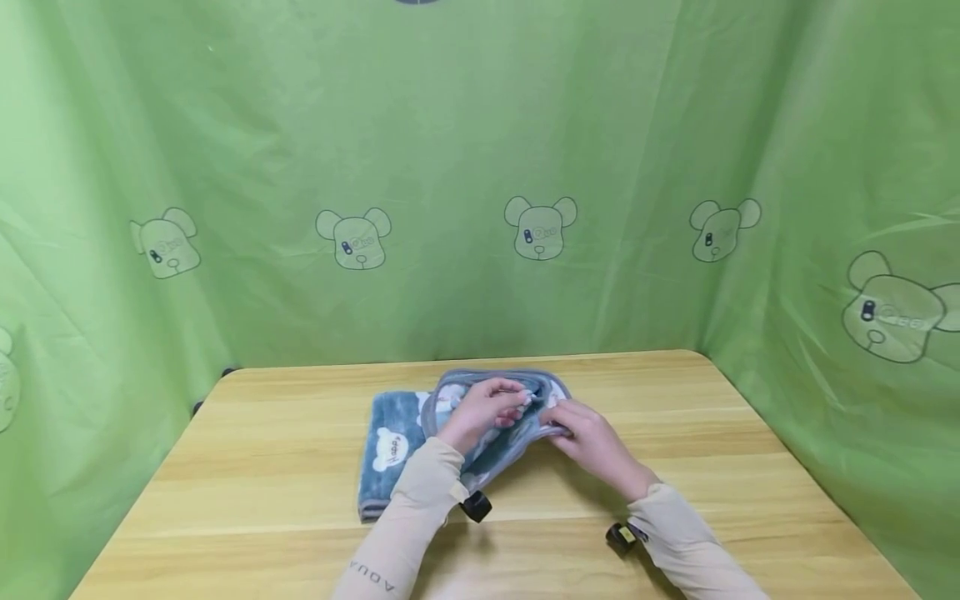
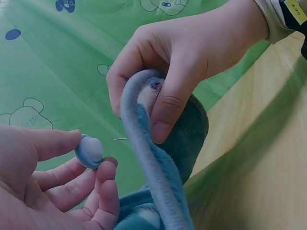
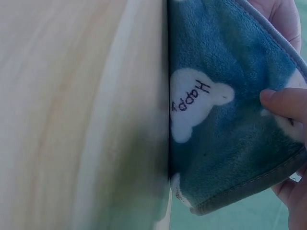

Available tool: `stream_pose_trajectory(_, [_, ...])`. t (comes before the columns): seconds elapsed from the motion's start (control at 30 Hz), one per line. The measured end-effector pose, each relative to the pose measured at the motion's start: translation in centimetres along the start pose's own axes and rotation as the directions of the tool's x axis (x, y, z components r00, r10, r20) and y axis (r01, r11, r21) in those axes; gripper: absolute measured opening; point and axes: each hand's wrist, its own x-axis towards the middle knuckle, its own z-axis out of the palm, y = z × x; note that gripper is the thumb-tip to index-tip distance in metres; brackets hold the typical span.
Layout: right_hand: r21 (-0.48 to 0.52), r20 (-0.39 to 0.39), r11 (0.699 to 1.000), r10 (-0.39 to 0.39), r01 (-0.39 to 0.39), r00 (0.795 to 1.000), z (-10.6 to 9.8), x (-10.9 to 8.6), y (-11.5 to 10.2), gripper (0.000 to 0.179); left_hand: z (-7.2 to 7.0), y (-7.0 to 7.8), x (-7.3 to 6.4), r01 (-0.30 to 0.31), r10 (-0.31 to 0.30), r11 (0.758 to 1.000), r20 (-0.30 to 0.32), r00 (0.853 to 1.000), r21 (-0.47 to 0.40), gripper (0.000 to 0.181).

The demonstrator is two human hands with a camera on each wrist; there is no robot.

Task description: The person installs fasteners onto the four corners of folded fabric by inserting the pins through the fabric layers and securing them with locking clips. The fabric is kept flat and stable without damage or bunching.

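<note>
A teal fleece blanket [image 1: 408,417] with white bear-head prints and a grey bound edge lies folded on the table, one part lifted. Close beside the raised edge, my left hand [image 2: 53,177] pinches a small round blue-and-white cap [image 2: 90,151] between thumb and fingers. A thin metal pin [image 2: 121,139] sticks out of the blanket's edge toward that cap, with a gap between them. My right hand [image 1: 592,437] grips the lifted corner, thumb on one face and fingers behind it. In the right wrist view the thumb [image 3: 283,101] presses on the fleece.
The pale wooden table [image 1: 247,467] has a green curtain [image 1: 450,300] with bear outlines behind it and along both sides. Black wrist cameras hang under both forearms, the left camera [image 1: 476,506] and the right camera [image 1: 620,539] close above the tabletop.
</note>
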Motion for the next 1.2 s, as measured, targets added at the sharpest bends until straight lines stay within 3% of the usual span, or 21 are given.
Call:
stream_pose_trajectory(0.3, [-0.021,0.009,1.000,-0.009,0.009,1.000,0.07,0.15,-0.22,0.023,0.26,-0.19,0.02,0.027,-0.027,1.000,0.065,0.997,0.005,0.029])
stream_pose_trajectory(0.63, [-0.002,0.015,1.000,-0.013,0.013,1.000,0.14,0.17,-0.21,0.024,0.39,-0.46,0.05,0.002,-0.005,0.999,0.076,0.997,0.035,0.031])
stream_pose_trajectory(1.2, [-0.011,-0.001,1.000,-0.002,0.002,1.000,0.25,0.12,-0.11,0.023,0.37,-0.61,0.02,0.017,-0.024,0.996,0.078,0.997,0.091,0.034])
